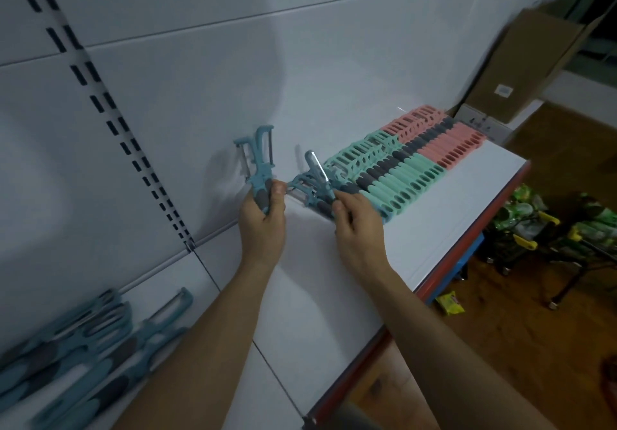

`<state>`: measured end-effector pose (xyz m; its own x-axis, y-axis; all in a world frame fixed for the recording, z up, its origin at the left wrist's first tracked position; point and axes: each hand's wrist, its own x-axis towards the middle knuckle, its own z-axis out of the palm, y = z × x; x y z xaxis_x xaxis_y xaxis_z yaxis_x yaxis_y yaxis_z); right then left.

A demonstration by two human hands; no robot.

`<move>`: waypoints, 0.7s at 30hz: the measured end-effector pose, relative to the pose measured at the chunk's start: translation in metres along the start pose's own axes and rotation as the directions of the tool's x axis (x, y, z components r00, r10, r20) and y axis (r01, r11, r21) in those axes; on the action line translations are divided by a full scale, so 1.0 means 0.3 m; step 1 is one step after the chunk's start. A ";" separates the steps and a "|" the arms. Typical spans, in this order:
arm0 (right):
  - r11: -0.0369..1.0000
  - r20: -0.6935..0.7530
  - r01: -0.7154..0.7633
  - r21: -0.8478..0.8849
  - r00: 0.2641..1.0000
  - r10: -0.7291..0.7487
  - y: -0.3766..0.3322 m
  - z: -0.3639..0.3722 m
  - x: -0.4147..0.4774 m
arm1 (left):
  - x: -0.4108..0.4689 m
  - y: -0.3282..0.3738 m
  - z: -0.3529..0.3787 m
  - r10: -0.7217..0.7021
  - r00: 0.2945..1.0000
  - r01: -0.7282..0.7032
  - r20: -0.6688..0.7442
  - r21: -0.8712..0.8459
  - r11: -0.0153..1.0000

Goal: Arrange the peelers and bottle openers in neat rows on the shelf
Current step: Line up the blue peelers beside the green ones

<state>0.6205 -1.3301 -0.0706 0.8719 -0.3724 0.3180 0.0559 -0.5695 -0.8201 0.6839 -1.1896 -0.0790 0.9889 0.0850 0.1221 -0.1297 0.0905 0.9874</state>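
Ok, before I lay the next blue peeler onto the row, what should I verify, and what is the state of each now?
1. Left hand grips the upright blue peeler by its handle: ok.
2. Right hand pinches the end peeler beside the mint row: ok.
3. End peeler lies flush with that row: cannot tell, blurred.
4. Mint row and pink row packed evenly: ok.
5. Bare shelf left of the rows: ok.
6. Loose blue peelers at lower left arranged: not ok.

You have nothing here you can read. The small white label on the cardboard box is too blurred, and the dark marks on the white box just below that cardboard box are illegible too.
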 end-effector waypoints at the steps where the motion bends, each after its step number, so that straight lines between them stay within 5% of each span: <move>1: 0.998 0.022 0.021 -0.065 1.000 -0.020 -0.003 0.005 0.000 | -0.008 0.010 -0.005 -0.019 1.000 0.019 0.013 -0.057 0.998; 16: 0.833 0.030 0.199 -0.517 0.976 -0.215 0.009 0.066 0.011 | -0.078 0.059 -0.111 0.186 0.978 -0.197 0.094 0.114 0.974; 21: 0.798 0.036 0.214 -0.564 0.971 -0.236 0.019 0.074 0.013 | -0.074 0.017 -0.105 0.122 0.985 -0.136 0.124 0.107 0.985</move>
<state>0.6350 -1.3185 -0.0846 0.8509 -0.2014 0.4853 -0.0429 -0.9472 -0.3179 0.6591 -1.1598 -0.0797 0.9670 -0.0278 0.2531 -0.2539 -0.0290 0.9668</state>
